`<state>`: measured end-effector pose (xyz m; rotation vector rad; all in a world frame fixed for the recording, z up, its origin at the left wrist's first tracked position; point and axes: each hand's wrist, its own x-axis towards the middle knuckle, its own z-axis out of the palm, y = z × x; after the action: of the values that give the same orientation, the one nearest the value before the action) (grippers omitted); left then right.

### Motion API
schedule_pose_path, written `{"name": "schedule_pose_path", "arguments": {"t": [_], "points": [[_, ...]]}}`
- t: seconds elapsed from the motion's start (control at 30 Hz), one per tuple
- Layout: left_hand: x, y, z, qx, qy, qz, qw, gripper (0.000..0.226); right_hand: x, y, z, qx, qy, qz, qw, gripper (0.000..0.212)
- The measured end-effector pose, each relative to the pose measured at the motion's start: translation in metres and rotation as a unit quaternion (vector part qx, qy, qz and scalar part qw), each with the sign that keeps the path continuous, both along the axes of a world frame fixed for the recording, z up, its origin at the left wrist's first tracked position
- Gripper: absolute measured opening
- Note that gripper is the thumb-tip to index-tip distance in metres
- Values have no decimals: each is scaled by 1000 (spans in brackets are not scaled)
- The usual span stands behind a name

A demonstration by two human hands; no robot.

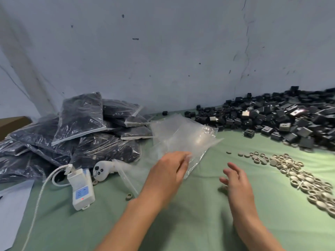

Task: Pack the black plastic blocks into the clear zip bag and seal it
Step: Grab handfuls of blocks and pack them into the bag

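Note:
An empty clear zip bag (pixel 183 140) stands lifted off the green table (pixel 181 218) in the middle of the view. My left hand (pixel 170 169) grips its lower edge, fingers curled into the plastic. My right hand (pixel 235 178) hovers over the cloth to the right of the bag, fingers spread and relaxed, holding nothing. A large heap of loose black plastic blocks (pixel 282 120) lies at the back right against the wall.
Several filled, sealed bags (pixel 76 131) are piled at the left. A white power strip (pixel 82 191), a white controller (pixel 101 169) and another clear bag (pixel 130 174) lie in front of them. Grey rings and discs (pixel 297 174) are spread along the right. Paper lies at the left edge.

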<state>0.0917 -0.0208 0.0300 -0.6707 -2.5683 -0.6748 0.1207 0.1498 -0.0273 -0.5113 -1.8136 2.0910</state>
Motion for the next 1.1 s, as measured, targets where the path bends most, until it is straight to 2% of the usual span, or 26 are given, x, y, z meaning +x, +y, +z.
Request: {"name": "schedule_pose_path", "arguments": {"t": [0.03, 0.1, 0.2, 0.23, 0.3, 0.33, 0.37, 0.4, 0.43, 0.47, 0.5, 0.57, 0.6, 0.63, 0.67, 0.73, 0.83, 0.9, 1.0, 1.1], "points": [[13, 6, -3, 27, 19, -42, 999, 22, -3, 10, 3, -106, -5, -4, 994, 22], [36, 12, -16, 48, 63, -79, 994, 23, -3, 33, 5, -276, 2, 18, 961, 36], [51, 7, -40, 50, 81, -74, 993, 22, 9, 62, 6, -356, 24, 12, 934, 60], [51, 5, -48, 37, 61, -55, 996, 25, 14, 71, 9, -407, 29, 25, 913, 67], [51, 1, -57, 31, -11, -13, 999, 37, 21, 84, 7, -590, 30, 132, 796, 79], [51, 0, -60, 40, -51, 3, 998, 37, 29, 89, 12, -635, 9, 147, 758, 77], [50, 0, -62, 45, -80, 16, 996, 36, 31, 97, 8, -689, 21, 140, 710, 66], [49, 1, -63, 52, -104, 24, 993, 36, 34, 116, 5, -674, 18, 109, 730, 56], [48, 2, -62, 73, -126, 29, 989, 36, 39, 128, 4, -699, 24, 81, 710, 53], [47, 4, -61, 112, -142, 34, 983, 36, 43, 137, 7, -700, 33, 105, 706, 58], [47, 6, -58, 156, -155, 42, 975, 34, 46, 137, 8, -639, 51, 117, 759, 67], [48, 12, -55, 192, -162, 35, 967, 26, 46, 137, 17, -513, -48, 56, 855, 84], [49, 17, -56, 179, -148, 17, 973, 23, 47, 136, 17, -345, -15, 65, 936, 78], [49, 21, -57, 161, -130, 0, 978, 23, 46, 138, 25, -260, -38, 110, 959, 67], [49, 27, -57, 143, -120, -17, 982, 24, 44, 145, 27, -243, -37, 168, 955, 61], [46, 36, -63, 84, -120, -34, 989, 31, 43, 158, 30, -190, -81, 200, 958, 60], [37, 41, -73, -67, -110, -14, 992, 46, 40, 158, 34, -94, -146, 177, 969, 76], [32, 39, -76, -128, -71, -23, 989, 45, 37, 157, 36, -36, -164, 141, 976, 88], [27, 28, -75, -156, -94, -61, 981, 46, 38, 159, 43, 21, -174, 148, 973, 60], [22, 9, -80, -159, -128, -92, 975, 50, 39, 163, 41, 65, -189, 145, 969, 52]]}}
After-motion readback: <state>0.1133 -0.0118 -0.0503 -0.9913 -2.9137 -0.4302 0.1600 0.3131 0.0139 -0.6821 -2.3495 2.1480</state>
